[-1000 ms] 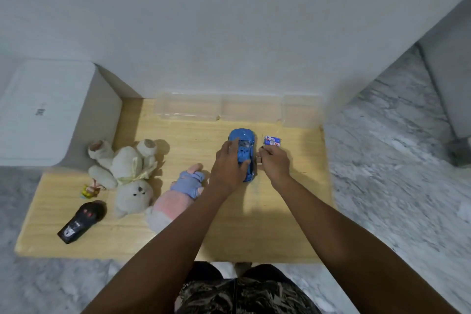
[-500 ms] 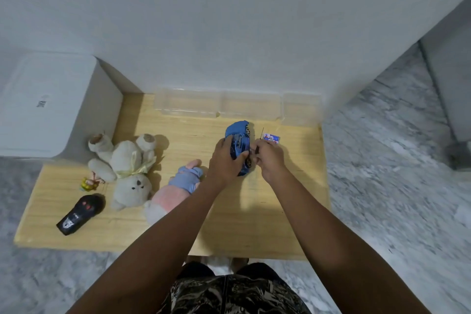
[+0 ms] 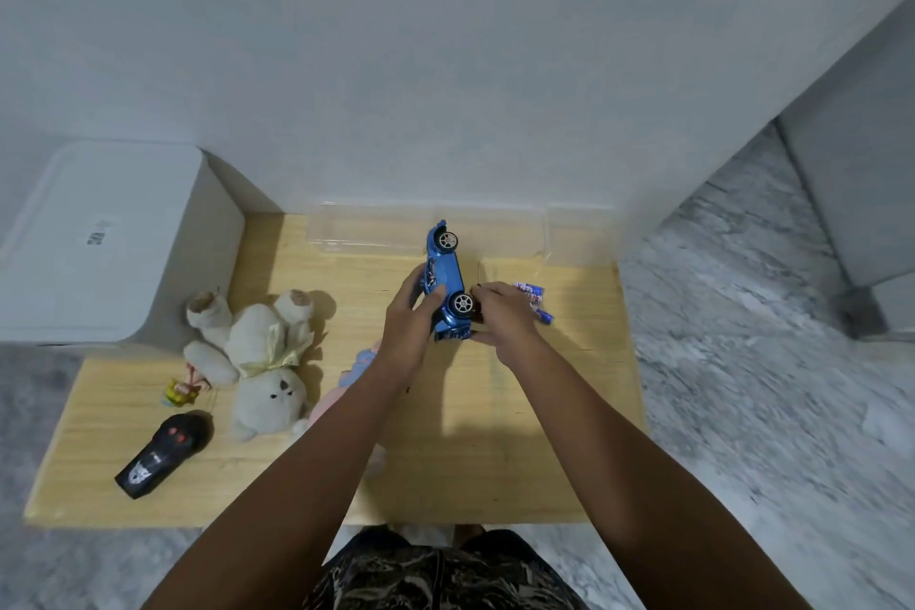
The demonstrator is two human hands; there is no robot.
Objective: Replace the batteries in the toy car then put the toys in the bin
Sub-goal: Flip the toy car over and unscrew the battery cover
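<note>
At the far left stands a white lidded bin (image 3: 99, 238), beside the wooden table (image 3: 495, 461). On the table's left lie a black remote control (image 3: 161, 456), a small yellow figurine (image 3: 179, 392) and a white teddy bear (image 3: 257, 362). A pink and blue plush toy (image 3: 354, 374) shows partly behind the left forearm. The left hand (image 3: 408, 327) grasps the blue toy car (image 3: 445, 282), tipped on its side above the table with 2 wheels facing right. The right hand (image 3: 500, 317) grips the car's near end and underside. Just right of it lie batteries (image 3: 534, 300). A clear plastic box (image 3: 376, 228) sits along the far edge.
</note>
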